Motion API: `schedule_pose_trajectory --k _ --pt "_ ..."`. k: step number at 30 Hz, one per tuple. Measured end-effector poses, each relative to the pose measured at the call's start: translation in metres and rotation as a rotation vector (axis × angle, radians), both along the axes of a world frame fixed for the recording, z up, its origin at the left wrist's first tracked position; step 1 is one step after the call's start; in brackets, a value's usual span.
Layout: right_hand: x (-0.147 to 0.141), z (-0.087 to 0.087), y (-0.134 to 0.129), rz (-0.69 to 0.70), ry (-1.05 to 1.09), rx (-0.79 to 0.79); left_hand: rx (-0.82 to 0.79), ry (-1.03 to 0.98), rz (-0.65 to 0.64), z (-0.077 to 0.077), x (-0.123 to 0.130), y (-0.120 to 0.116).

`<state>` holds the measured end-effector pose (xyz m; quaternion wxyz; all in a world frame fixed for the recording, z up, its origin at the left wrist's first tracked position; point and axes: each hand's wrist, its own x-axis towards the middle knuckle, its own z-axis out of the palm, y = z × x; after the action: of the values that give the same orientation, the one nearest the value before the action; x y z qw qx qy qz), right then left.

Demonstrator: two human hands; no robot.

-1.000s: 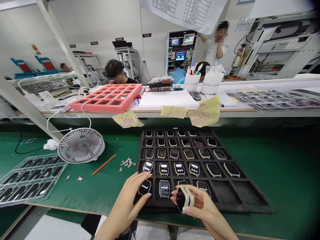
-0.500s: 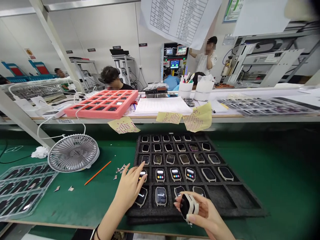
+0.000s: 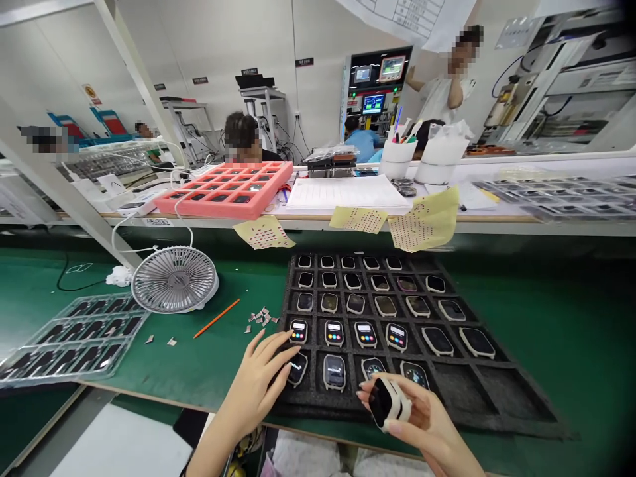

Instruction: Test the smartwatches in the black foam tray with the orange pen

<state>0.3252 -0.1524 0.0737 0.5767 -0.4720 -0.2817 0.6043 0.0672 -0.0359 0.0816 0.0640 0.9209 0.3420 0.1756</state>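
My left hand point(image 3: 263, 374) is over the left edge of a black foam tray point(image 3: 460, 397), its fingers spread and holding nothing. Its fingertips are by a smartwatch with a lit icon screen point(image 3: 299, 331) and partly cover a front-row watch with white text point(image 3: 298, 369). At the tray's front, my right hand point(image 3: 422, 417) grips strapless smartwatch bodies point(image 3: 390, 403); two pale cases seem stacked, with a dark screen facing left. Below it in the tray, two watches show dial faces, one of them a round-dial watch point(image 3: 415, 373). Rows of watches fill most compartments.
Left of the tray are an orange stick point(image 3: 216, 318), small loose pieces point(image 3: 261, 317), a grey fan point(image 3: 176, 281) and a clear plastic tray of dark parts point(image 3: 74, 331). A shelf behind carries a pink foam tray point(image 3: 223, 207), papers point(image 3: 348, 193) and pen holders. Several people are beyond.
My left hand has moved nearer, from the icon-screen watch toward the front-row one. My right hand keeps its grip. Two front-row screens now show dials. The view has turned left and down.
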Motion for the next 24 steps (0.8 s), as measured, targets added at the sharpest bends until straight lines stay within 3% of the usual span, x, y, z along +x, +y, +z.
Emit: schedule_pose_trajectory --k 5,9,16,20,24 --pt "-0.006 0.006 -0.006 0.047 -0.084 0.018 0.033 0.027 0.01 -0.009 -0.005 -0.002" --pt "-0.016 0.0 -0.009 0.119 -0.142 0.043 0.055 0.042 -0.001 -0.012 -0.002 -0.003" --pt "-0.008 -0.013 -0.016 0.113 -0.329 0.036 0.082 0.107 -0.155 -0.005 0.042 -0.013" --pt "0.008 -0.008 -0.006 0.147 -0.527 0.106 0.101 0.15 -0.156 -0.007 0.058 -0.014" --pt "0.013 -0.001 0.015 0.259 -0.54 0.167 0.111 0.153 -0.21 -0.007 0.047 -0.018"
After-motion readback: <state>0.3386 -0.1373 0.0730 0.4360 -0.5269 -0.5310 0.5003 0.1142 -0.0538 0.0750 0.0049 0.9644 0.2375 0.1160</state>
